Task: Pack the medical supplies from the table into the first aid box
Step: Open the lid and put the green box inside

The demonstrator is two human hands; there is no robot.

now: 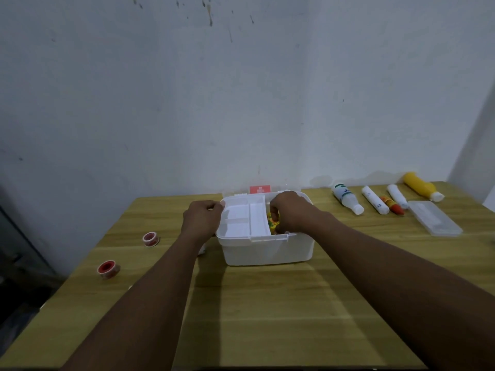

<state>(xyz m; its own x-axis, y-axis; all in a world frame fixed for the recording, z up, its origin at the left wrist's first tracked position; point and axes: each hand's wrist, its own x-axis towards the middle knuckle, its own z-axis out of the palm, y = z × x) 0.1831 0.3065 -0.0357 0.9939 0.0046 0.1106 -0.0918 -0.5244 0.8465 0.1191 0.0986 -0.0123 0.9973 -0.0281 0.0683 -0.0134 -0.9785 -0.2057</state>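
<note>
A white first aid box [267, 250] stands open in the middle of the wooden table [267, 303], its lid with a red label [259, 189] tipped back against the wall. A white divided tray [245, 219] sits in the box's left part. My left hand [201, 218] grips the box's left rim. My right hand [290, 210] reaches into the right part, fingers curled on a yellow-green item [272, 223] that is mostly hidden.
Two red tape rolls [150, 239] [108, 269] lie left of the box. At the right are a white bottle [347, 198], two white rolls [375, 200] [398, 196], a red-orange tube [391, 204], a yellow bottle [422, 186] and a clear flat case [434, 217].
</note>
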